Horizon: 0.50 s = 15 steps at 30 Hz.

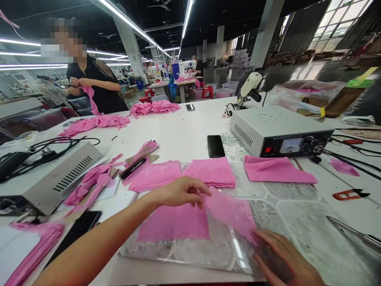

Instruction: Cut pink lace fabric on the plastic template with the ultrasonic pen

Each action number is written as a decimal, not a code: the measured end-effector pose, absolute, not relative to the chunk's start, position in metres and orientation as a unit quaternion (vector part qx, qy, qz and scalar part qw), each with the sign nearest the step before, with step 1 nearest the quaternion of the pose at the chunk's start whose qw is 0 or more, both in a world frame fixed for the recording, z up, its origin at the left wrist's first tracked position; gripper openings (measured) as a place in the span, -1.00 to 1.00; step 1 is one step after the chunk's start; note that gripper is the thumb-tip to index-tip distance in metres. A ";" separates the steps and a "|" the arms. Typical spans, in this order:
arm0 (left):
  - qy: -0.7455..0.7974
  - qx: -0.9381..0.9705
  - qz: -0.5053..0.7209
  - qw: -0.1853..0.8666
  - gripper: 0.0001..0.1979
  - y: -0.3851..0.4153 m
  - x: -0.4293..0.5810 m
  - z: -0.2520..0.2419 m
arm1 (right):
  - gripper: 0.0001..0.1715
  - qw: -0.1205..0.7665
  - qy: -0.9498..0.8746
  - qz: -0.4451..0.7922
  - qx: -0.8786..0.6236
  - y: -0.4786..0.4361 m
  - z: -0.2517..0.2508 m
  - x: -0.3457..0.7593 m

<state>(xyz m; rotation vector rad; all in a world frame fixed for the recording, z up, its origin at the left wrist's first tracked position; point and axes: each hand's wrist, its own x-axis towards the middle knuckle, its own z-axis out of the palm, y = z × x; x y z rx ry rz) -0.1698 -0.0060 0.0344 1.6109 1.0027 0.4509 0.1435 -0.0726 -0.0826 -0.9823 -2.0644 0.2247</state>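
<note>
A thin pink fabric piece (232, 212) is stretched slantwise between my two hands, over a clear sheet (205, 254) on the table. My left hand (186, 192) reaches across from the left, its fingers closed at the upper left corner. At the lower right corner my right hand (285, 260), slightly blurred, pinches the edge between thumb and fingers. Flat on the sheet, left of the held piece, lies another pink piece (175, 224). Just beyond my left hand are two stacks of pink pieces, a left stack (156, 174) and a middle stack (210, 171).
A folded pink cloth (278, 170) lies at right, before a grey control box (285, 127). Scissors (357, 234) and orange snips (351, 194) are at far right. A black phone (216, 146) lies beyond the stacks. Another person (95, 83) handles pink fabric across the table.
</note>
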 end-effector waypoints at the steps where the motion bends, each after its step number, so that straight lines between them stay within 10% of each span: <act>1: 0.437 0.678 0.205 0.554 -0.88 -0.018 -0.187 0.029 | -0.64 0.393 -0.837 0.080 -0.373 -0.068 -0.077 0.132; 15: 0.525 0.676 0.281 0.435 -0.88 -0.103 -0.275 -0.004 | -0.75 0.291 -0.915 0.151 -0.236 -0.037 -0.063 0.066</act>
